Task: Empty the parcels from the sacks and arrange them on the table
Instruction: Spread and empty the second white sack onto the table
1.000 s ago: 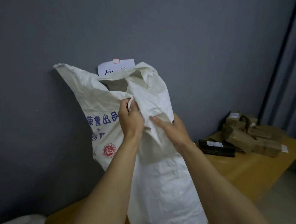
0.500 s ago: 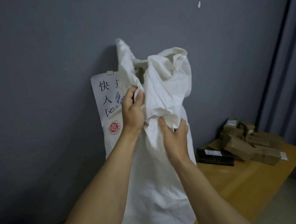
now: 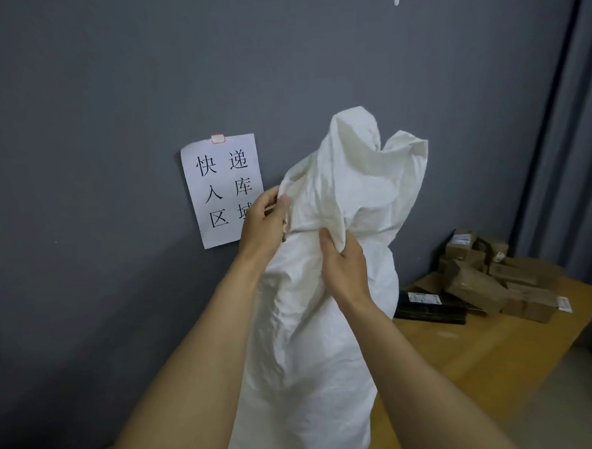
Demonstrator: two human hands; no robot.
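Plainly, the white sack (image 3: 314, 343) is held upright over the near end of the counter (image 3: 473, 359), its base out of view. The left hand (image 3: 262, 222) pinches the cloth at its left edge; the right hand (image 3: 341, 266) clenches a fold in the middle. Whether anything is inside is hidden. If tipped carelessly, the slick weave could slip and the contents could spill off the counter edge or knock the brown parcels (image 3: 479, 283) and black parcel (image 3: 429, 308) piled farther right.

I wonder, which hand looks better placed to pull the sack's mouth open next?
Probably the left hand: it pinches the white sack higher, at a loose edge nearer the mouth; the right hand bunches fabric lower down the front.
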